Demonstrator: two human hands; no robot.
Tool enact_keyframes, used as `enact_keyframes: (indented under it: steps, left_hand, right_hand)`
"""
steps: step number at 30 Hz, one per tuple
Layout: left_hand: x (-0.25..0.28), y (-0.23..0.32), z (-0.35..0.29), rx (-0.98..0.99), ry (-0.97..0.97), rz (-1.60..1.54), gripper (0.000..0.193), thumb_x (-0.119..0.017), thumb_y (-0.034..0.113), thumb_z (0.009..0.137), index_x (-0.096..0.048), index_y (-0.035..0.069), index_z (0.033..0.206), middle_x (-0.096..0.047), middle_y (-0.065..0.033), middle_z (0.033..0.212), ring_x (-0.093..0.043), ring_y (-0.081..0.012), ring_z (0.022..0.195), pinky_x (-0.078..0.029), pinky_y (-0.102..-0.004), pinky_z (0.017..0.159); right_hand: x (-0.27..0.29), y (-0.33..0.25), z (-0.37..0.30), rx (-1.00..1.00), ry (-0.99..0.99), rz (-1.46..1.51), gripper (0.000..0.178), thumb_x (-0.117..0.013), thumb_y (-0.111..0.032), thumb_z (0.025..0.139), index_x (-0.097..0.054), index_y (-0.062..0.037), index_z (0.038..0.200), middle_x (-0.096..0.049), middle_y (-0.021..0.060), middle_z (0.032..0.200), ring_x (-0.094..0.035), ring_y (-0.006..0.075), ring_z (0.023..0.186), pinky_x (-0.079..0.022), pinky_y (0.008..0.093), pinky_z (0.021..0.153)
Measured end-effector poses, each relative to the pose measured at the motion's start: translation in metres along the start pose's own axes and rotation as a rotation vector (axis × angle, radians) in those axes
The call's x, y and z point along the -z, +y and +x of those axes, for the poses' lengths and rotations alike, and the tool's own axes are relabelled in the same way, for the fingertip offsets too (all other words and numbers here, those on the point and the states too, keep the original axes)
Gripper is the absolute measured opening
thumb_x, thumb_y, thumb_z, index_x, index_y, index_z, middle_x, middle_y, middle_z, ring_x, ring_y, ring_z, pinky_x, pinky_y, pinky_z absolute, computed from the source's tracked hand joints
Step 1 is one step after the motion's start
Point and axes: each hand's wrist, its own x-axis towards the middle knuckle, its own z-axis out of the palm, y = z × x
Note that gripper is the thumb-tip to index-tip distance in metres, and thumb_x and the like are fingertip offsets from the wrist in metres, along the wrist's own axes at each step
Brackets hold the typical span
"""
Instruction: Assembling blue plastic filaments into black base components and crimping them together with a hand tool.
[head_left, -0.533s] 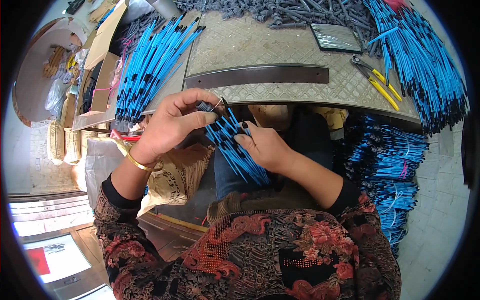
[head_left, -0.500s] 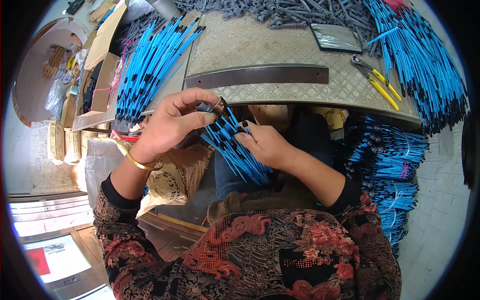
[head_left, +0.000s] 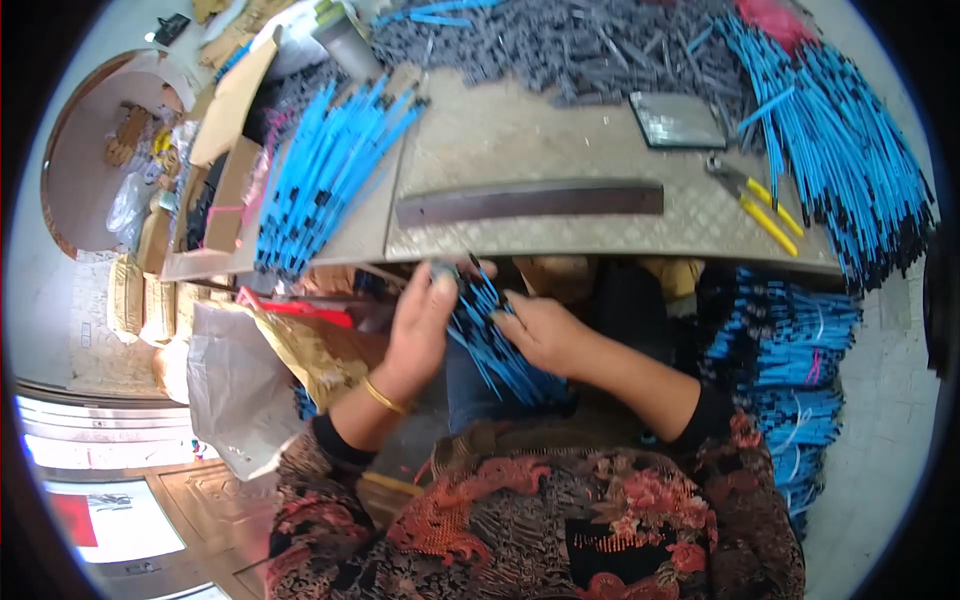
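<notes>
My right hand [head_left: 545, 335] is wrapped round a bundle of thin blue tubes [head_left: 498, 362] with black sleeves, held over my lap below the table edge. My left hand [head_left: 418, 325], with a bracelet at the wrist, is closed at the bundle's upper left side. Between its thumb and fingers is a small grey plastic fitting [head_left: 443, 270], blurred by motion. The fitting lies close against the tube ends; I cannot tell whether it is joined to one.
Loose grey fittings [head_left: 560, 45] are heaped at the table's back. Blue tubes lie in piles at left [head_left: 325, 180] and right [head_left: 845, 160]. Yellow-handled pliers [head_left: 765, 215], a dark metal bar [head_left: 530, 203] and a clear-topped box [head_left: 680, 120] rest there. Tied bundles [head_left: 790, 400] stack at right.
My left hand has swung right and down, its fingers now pointing more upward, with the grey fitting still in it. The whole view has shifted, so the table sits lower.
</notes>
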Motion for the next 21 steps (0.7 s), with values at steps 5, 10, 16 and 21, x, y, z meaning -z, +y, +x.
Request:
enact_keyframes:
  steps: [5, 10, 16, 21]
  left_hand:
    - [-0.013, 0.007, -0.004, -0.08, -0.001, 0.291, 0.024, -0.043, 0.021, 0.095, -0.043, 0.0, 0.107, -0.058, -0.014, 0.104, -0.058, -0.0196, 0.093, -0.047, -0.0325, 0.084]
    - [-0.012, 0.014, -0.009, -0.099, -0.071, 0.547, 0.018, -0.042, 0.013, 0.094, -0.043, 0.0, 0.107, -0.059, -0.0122, 0.099, -0.057, -0.0171, 0.092, -0.046, -0.0301, 0.082]
    - [-0.02, 0.021, -0.002, -0.15, 0.044, 0.378, 0.018, -0.05, 0.013, 0.091, -0.047, -0.002, 0.101, -0.064, -0.0116, 0.089, -0.06, -0.0177, 0.081, -0.047, -0.0299, 0.074]
    - [-0.015, 0.016, 0.002, -0.221, -0.031, 0.399, 0.018, -0.051, 0.012, 0.091, -0.047, -0.002, 0.101, -0.064, -0.0122, 0.091, -0.06, -0.0172, 0.083, -0.047, -0.0292, 0.075]
  right_hand:
    - [-0.003, -0.003, -0.013, -0.022, 0.057, -0.055, 0.028, -0.045, -0.027, 0.092, -0.048, -0.0001, 0.095, -0.058, 0.0275, 0.078, -0.055, 0.0467, 0.077, -0.042, 0.0512, 0.065]
    - [-0.005, -0.015, -0.02, -0.076, 0.059, -0.131, 0.025, -0.046, -0.024, 0.091, -0.047, 0.0005, 0.098, -0.057, 0.0276, 0.075, -0.056, 0.0453, 0.075, -0.043, 0.0498, 0.062]
    - [-0.018, -0.014, -0.022, -0.059, 0.184, -0.133, 0.038, -0.051, -0.013, 0.088, -0.04, 0.0013, 0.122, -0.057, 0.0255, 0.076, -0.058, 0.0418, 0.069, -0.044, 0.0466, 0.058]
    - [-0.023, -0.004, -0.023, 0.223, 0.309, -0.238, 0.06, -0.054, -0.005, 0.083, -0.027, 0.0007, 0.137, -0.06, 0.0207, 0.082, -0.06, 0.0368, 0.066, -0.047, 0.0428, 0.057]
